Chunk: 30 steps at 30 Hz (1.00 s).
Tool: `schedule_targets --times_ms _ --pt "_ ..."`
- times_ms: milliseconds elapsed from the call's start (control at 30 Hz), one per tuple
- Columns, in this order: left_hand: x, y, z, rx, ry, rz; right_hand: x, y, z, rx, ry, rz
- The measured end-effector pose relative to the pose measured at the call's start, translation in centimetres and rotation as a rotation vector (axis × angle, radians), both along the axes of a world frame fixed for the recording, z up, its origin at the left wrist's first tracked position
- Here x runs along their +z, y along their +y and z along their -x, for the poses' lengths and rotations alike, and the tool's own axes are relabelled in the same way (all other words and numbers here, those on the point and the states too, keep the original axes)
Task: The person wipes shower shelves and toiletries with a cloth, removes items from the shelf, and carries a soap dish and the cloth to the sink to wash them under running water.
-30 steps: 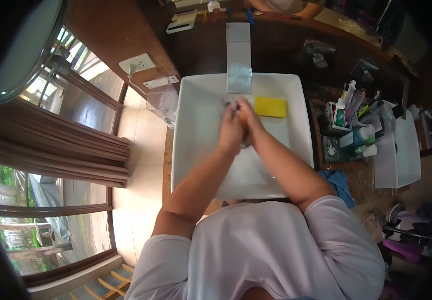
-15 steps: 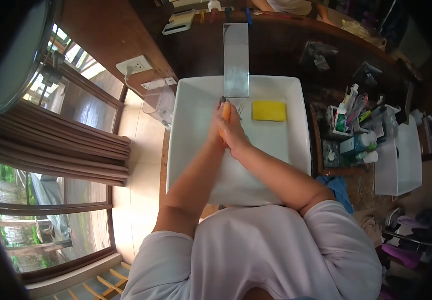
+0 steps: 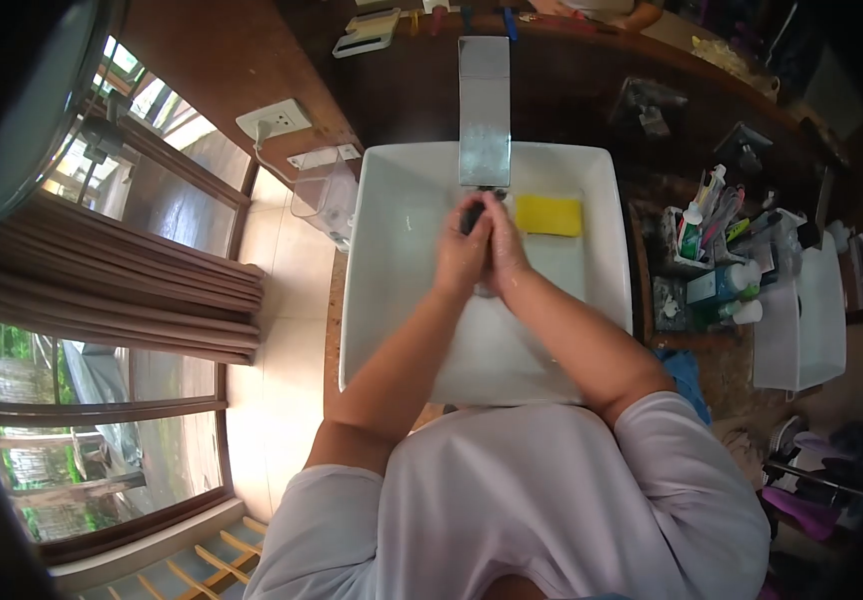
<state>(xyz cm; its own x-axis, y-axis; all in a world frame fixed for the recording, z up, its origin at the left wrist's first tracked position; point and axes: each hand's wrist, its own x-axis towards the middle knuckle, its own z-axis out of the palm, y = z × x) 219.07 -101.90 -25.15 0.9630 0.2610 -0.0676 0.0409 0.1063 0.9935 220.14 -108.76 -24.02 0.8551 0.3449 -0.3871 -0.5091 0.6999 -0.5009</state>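
Over the white sink (image 3: 352,300), my left hand (image 3: 464,245) and my right hand (image 3: 505,240) are pressed together just below the flat metal spout (image 3: 485,110). A dark object (image 3: 472,216) shows between the fingers of my left hand; most of it is covered. The fingers of both hands are curled around it, and my right palm rests against my left hand. Right of my hands, a yellow sponge (image 3: 549,215) lies in the sink near its back wall.
To the right stand bottles (image 3: 720,284), a holder with brushes and tubes (image 3: 687,236) and a white bin (image 3: 802,325). At the left are a clear plastic container (image 3: 326,203) and a wall socket (image 3: 274,119). Another person's arm (image 3: 642,14) shows at the top.
Both hands have shifted right and closer under the spout. The orange object seen between them half a second ago is now hidden, and a dark part shows instead.
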Motion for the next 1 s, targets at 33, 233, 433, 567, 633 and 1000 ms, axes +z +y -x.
schedule_targets --times_ms 33,233,433,567,633,1000 --pt "-0.5 1.4 -0.8 0.027 -0.033 -0.18 0.4 1.5 0.7 0.009 0.056 -0.046" --pt "0.9 -0.5 1.7 -0.026 -0.48 -0.692 -4.3 -2.0 -1.8 0.221 -0.127 -0.497" --pt "-2.6 2.3 -0.7 0.125 -0.138 -0.515 -1.6 0.7 0.1 0.097 0.046 -0.135" --pt "-1.6 1.1 0.5 0.079 -0.39 -0.911 -2.1 -0.5 -0.3 0.136 0.021 -0.27" --pt "-2.3 2.2 -0.9 0.184 -0.32 -0.796 -1.9 0.6 -0.1 0.008 0.055 -0.089" --pt "1.2 6.5 -1.3 0.17 0.341 0.223 -5.7 -1.3 -2.7 0.026 -0.458 1.065"
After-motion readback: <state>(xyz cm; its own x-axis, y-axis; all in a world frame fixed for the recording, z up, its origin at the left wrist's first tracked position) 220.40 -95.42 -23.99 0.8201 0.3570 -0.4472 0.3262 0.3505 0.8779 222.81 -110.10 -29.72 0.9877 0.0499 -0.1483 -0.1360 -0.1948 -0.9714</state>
